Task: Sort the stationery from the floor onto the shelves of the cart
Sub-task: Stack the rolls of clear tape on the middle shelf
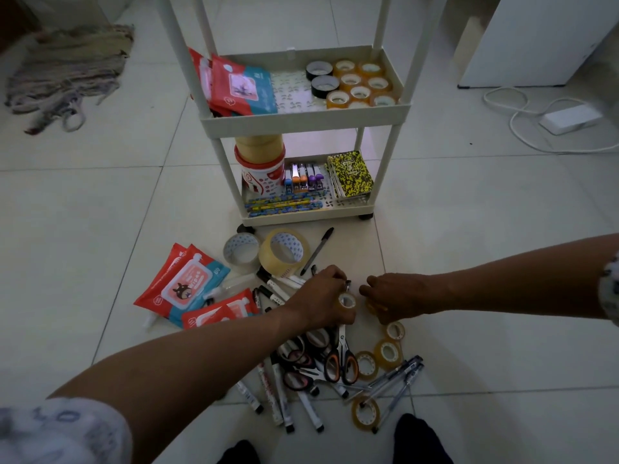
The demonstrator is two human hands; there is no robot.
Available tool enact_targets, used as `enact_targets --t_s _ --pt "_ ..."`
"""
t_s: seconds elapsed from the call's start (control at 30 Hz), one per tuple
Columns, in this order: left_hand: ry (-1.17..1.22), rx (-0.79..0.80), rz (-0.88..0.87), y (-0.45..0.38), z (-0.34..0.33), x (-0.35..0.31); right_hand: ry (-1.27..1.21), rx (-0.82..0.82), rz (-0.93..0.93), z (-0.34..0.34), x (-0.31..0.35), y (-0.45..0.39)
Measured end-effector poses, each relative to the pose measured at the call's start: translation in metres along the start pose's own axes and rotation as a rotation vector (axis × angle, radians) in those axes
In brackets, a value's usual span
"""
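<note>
A white cart (303,120) stands ahead; its middle shelf holds wipe packs and several tape rolls (360,83), its bottom shelf holds pencils, staplers and notebooks (350,175). On the floor lie wipe packs (182,284), two large tape rolls (284,251), markers, scissors (341,361), pens (400,375) and small tape rolls (388,353). My left hand (323,298) holds a small clear tape roll (346,302) above the pile. My right hand (398,296) is closed around a small yellowish tape roll (376,308) just beside it.
A crumpled rug (67,72) lies at the far left. A white power strip (569,118) with its cable lies on the tiles at the right, near a white cabinet (536,38). My dark feet (418,440) are at the bottom edge.
</note>
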State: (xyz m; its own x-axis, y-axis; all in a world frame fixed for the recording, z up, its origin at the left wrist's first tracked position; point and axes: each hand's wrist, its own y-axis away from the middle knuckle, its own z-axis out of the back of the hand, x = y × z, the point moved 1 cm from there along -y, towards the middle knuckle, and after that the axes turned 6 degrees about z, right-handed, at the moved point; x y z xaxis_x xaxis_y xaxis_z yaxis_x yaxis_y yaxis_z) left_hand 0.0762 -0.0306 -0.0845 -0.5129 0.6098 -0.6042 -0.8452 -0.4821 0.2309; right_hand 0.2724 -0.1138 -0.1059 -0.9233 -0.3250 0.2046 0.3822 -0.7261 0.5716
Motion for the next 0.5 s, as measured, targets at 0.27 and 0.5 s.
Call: enact_targets --t_s 0.27,0.5 --pt "0.006 -0.018 -0.013 -0.004 0.029 0.015 -0.393 -0.172 -0.122 0.052 -0.004 0.002" --pt "0.074 -0.290 -0.059 -0.012 0.090 0.007 -0.553 -0.526 -0.169 0.125 -0.001 0.016"
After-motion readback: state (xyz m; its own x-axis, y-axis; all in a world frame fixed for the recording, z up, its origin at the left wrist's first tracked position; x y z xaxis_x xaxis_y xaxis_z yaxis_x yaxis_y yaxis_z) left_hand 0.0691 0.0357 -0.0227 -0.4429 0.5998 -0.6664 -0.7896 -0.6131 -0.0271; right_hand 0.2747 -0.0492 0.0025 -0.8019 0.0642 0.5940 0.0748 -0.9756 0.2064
